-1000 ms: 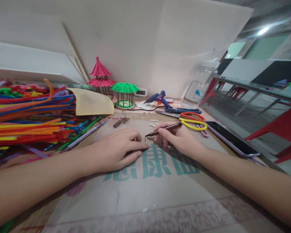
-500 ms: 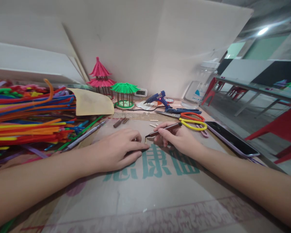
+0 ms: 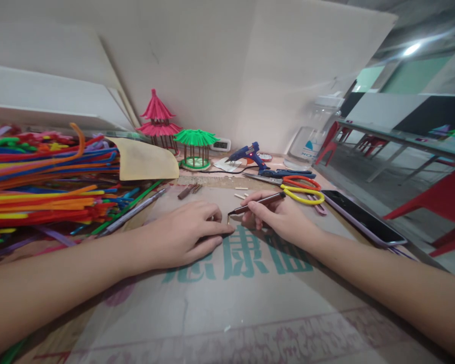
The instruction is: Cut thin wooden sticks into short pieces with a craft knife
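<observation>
A dark brown marker (image 3: 258, 203) is gripped in my right hand (image 3: 278, 215), its tip pointing left. The tip meets the top end of a short pale stick (image 3: 228, 219), part of which looks brown. My left hand (image 3: 197, 230) rests on the sheet, index finger stretched to the foot of that stick and the other fingers curled; the fingertip holds it against the surface. Beyond my right hand lie a few loose pale sticks (image 3: 241, 189). Several short brown pieces (image 3: 187, 190) sit behind my left hand.
Pipe cleaners (image 3: 45, 202) are heaped at left beside a silver pen (image 3: 132, 212). At the back stand a pink pagoda model (image 3: 158, 129), a green-roofed pavilion (image 3: 196, 137), a blue glue gun (image 3: 246, 151) and a water bottle (image 3: 305, 144). Scissors (image 3: 301, 191) and a phone (image 3: 364, 217) lie right.
</observation>
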Available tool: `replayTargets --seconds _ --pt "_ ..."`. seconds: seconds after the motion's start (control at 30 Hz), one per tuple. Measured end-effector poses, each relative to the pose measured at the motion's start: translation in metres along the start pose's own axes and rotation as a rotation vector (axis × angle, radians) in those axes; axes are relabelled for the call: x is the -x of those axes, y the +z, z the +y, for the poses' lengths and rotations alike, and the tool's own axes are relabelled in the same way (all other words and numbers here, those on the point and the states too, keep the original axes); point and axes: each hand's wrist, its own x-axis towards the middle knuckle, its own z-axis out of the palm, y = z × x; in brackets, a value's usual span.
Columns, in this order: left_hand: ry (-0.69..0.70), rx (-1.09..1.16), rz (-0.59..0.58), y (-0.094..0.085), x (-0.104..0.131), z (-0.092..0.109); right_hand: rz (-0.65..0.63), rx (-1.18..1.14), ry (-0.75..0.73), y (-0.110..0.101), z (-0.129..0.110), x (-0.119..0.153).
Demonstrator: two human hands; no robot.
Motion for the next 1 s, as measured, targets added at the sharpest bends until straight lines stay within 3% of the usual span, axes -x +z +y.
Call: replayTargets --seconds 1.0 --pt "-0.031 0.033 0.034 0.0028 0.0016 -0.0019 -0.001 0.035 -0.038 -0.0007 0.0017 -0.0011"
